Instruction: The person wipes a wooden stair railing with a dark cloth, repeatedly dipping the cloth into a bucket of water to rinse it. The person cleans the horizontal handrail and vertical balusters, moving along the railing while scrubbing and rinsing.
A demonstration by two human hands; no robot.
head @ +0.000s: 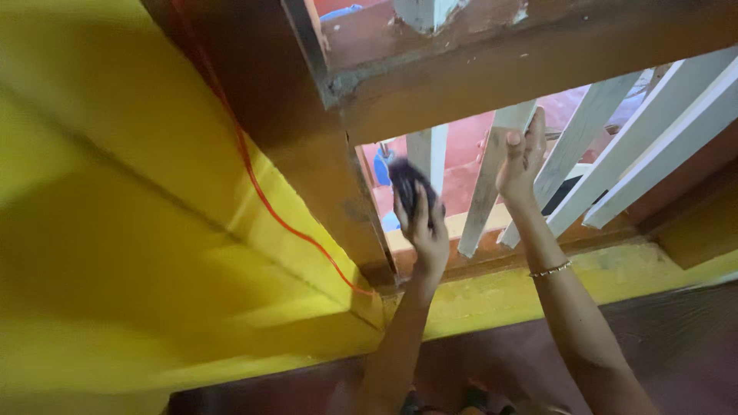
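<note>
Wiping the white window bar [427, 157] with a dark cloth [406, 187] clenched in my left hand [425, 230], I am gripping the neighbouring bar [492, 173] with my right hand [521, 161]; working further along calls for shifting that grip.

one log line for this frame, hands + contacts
left hand: holds dark cloth | right hand: grips white bar | brown window frame
</note>
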